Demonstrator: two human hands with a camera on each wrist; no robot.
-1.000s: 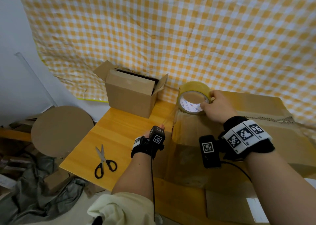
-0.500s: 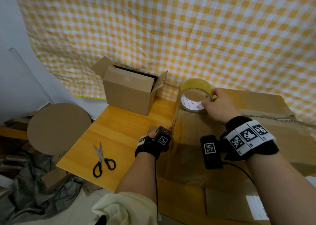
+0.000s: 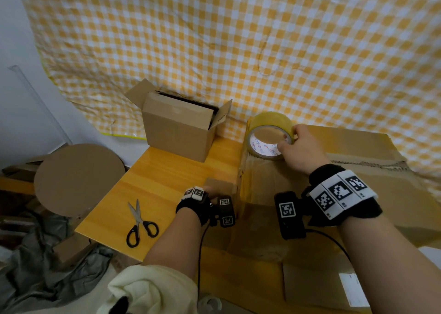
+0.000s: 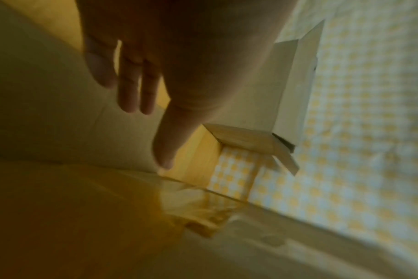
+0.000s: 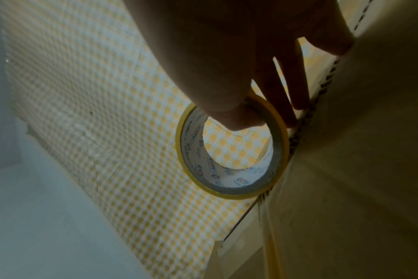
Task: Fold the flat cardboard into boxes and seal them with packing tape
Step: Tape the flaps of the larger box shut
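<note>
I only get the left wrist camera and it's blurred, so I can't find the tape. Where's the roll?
Observer: The right hand grips the tape roll, thumb inside its core, on top of the large box.
Operator: Is anything nearby to cut it with?
Observer: Scissors lie on the table, to the left of the left hand.

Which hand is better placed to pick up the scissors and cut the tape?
Probably the left hand. It is open beside the big box, nearer the scissors on the table. The right hand has its grip on the tape roll.
</note>
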